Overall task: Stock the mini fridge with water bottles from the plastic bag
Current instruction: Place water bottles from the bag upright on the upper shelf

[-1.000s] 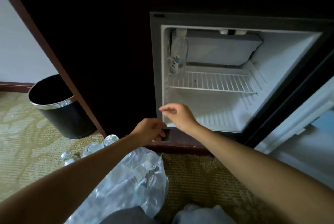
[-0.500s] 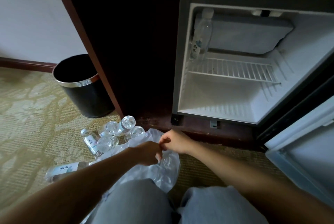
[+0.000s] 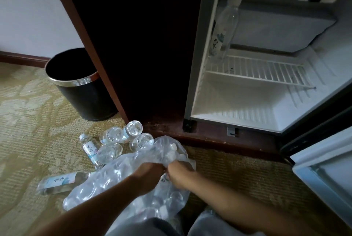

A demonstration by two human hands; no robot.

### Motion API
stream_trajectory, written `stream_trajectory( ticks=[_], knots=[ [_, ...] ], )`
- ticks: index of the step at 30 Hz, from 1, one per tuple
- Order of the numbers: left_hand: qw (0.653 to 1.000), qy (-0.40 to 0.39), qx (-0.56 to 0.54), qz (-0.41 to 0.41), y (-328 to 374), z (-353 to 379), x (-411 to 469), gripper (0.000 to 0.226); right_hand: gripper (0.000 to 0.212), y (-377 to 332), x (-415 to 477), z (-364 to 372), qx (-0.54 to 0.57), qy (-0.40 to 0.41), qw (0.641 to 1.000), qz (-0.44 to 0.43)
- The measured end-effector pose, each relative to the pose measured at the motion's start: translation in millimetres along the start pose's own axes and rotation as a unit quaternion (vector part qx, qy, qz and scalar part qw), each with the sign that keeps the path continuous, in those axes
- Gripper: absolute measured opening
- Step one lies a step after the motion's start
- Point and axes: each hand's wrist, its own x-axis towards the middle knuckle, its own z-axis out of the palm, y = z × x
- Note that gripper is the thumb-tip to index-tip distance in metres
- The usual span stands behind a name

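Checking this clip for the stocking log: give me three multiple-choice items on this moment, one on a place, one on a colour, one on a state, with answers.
1. Where is the bottle inside the fridge? A. on the wire shelf, at its left end; B. on the fridge floor; C. in the door rack.
2. What colour is the bin? A. white; B. black with a shiny rim; C. red.
3. What are the left hand and right hand doing? A. both grip the plastic bag; B. both hang free; C. one holds the fridge door.
Answers: 1 A, its base rests on the shelf wires by the left wall. 2 B, its side is black under a silvery band. 3 A, both close on the bag's gathered top.
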Motion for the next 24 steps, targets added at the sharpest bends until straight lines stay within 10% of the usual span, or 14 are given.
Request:
stream_trajectory(
  ticks=[6, 24],
  knots=[
    [0.991, 0.134, -0.013, -0.014, -16, 19, 4, 0.053, 0.042, -2, 14, 14, -0.099, 0.134, 0.986, 0.006],
    [0.977, 0.036, -0.183, -0.104, -22, 13, 39, 0.066, 0.087, 6, 54, 11, -0.138, 0.088, 0.986, -0.012]
  ],
)
